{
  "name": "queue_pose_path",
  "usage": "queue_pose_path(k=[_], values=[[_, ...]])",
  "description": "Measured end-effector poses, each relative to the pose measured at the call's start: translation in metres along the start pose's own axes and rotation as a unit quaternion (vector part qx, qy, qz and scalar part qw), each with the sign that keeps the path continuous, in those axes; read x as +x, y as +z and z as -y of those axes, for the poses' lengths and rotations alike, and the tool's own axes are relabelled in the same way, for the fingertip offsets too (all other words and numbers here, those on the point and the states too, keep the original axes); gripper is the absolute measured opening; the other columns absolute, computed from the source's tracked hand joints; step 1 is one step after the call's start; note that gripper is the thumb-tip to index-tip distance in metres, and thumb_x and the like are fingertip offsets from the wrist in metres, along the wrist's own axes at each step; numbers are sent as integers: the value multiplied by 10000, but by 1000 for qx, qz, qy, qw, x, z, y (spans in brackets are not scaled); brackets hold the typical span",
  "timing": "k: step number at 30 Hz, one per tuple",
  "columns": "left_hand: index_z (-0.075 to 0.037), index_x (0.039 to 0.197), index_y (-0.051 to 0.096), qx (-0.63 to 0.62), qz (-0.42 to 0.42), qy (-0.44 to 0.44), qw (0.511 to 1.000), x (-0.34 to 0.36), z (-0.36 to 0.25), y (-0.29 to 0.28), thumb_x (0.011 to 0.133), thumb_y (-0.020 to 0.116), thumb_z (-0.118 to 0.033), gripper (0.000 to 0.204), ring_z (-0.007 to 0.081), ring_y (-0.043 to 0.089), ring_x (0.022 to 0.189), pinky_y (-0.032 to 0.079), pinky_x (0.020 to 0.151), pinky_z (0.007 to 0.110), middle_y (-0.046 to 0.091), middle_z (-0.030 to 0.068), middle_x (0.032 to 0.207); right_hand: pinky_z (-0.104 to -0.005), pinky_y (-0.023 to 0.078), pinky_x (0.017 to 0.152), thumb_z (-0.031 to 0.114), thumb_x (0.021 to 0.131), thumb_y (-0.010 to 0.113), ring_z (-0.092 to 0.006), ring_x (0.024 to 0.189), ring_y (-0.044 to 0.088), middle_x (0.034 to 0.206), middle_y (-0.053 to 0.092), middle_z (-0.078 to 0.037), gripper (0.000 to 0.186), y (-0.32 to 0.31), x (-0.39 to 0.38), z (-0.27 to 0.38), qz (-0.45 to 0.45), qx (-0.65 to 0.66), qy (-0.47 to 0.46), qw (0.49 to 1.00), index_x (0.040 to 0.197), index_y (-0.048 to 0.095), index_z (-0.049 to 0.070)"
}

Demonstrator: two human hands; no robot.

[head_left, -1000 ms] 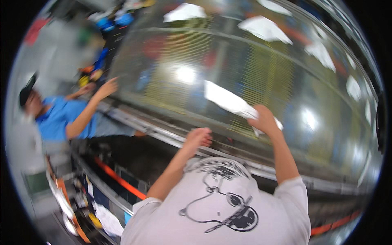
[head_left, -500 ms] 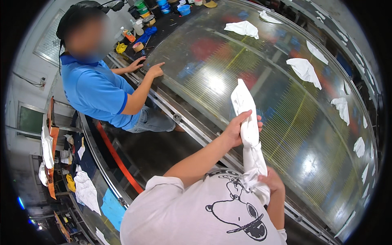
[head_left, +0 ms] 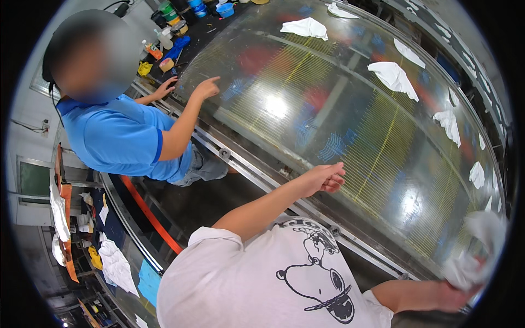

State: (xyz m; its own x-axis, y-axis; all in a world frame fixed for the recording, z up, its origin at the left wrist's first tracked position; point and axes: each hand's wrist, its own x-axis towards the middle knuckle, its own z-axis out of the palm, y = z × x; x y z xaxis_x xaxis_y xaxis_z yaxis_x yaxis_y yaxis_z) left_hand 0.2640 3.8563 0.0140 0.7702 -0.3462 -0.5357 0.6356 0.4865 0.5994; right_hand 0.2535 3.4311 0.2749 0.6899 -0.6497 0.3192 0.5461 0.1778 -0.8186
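Note:
My left hand (head_left: 325, 179) hovers over the near edge of the long table (head_left: 306, 158), its fingers curled in with nothing visible between them. Far to the right, my right hand (head_left: 462, 292) grips a bunched white cloth (head_left: 477, 251). Motion smears both that hand and the cloth, so the fingers do not show clearly. The table's glossy top carries yellow stripes and blue and red marks. White fabric pieces lie along its far side, among them one large piece (head_left: 394, 79) and another (head_left: 448, 127).
A co-worker in a blue shirt (head_left: 120, 128) stands at the left, pointing over the table. Beyond are tubs, a blue bowl (head_left: 225, 10), a spray bottle (head_left: 165, 39) and a tape roll (head_left: 166, 65). A metal rail (head_left: 257, 177) edges the table. Behind lies more white fabric (head_left: 117, 265).
My right hand has swung far right with the white cloth, which has left my left hand. My left hand stays over the table edge, fingers now curled. The view has shifted slightly.

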Motion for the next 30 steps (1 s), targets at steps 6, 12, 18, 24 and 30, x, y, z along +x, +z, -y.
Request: queue_pose_path(k=[6, 12, 18, 24, 30], values=[[-33, 1280, 570, -32, -74, 16, 997, -24, 29, -43, 1055, 525, -467, 491, 117, 656, 852, 558, 770, 274, 678, 37, 1012, -412, 514, 856, 295, 974, 620, -238, 1037, 646, 1135, 706, -124, 382, 28, -18, 28, 597, 217, -123, 762, 1283, 661, 75], [-33, 1261, 593, -41, -203, 94, 974, -42, 45, -93, 1060, 541, -401, 422, 116, 654, 842, 553, 767, 264, 678, 43, 1004, -470, 574, 850, 295, 1068, 464, -406, 948, 715, 1116, 718, -215, 376, 61, -92, -68, 824, 270, 236, 439, 1078, 668, -21], [-17, 1138, 677, 231, -417, 276, 835, -57, 51, -129, 991, 686, -284, 305, 124, 641, 819, 543, 748, 285, 683, 50, 952, -367, 552, 905, 231, 993, 658, -280, 974, 696, 1104, 712, -185, 277, 4, -157, -155, 507, -190, 444, 714, 1122, 697, -11], [-54, 978, 703, 527, -445, 367, 624, -68, 54, -146, 907, 723, -238, 198, 295, 651, 863, 488, 805, 413, 694, 87, 892, -280, 518, 772, 263, 1007, 655, -130, 820, 651, 890, 706, -65, 283, -94, -188, -219, 473, -514, 312, 644, 1029, 703, -16], [-80, 947, 710, 577, -455, 332, 591, -61, 56, -139, 915, 711, -289, 211, 283, 649, 863, 449, 783, 415, 693, 55, 872, -248, 410, 582, 332, 1025, 637, -73, 649, 529, 677, 600, -2, 345, -151, -213, -261, 317, -489, 311, 750, 916, 687, 9]])
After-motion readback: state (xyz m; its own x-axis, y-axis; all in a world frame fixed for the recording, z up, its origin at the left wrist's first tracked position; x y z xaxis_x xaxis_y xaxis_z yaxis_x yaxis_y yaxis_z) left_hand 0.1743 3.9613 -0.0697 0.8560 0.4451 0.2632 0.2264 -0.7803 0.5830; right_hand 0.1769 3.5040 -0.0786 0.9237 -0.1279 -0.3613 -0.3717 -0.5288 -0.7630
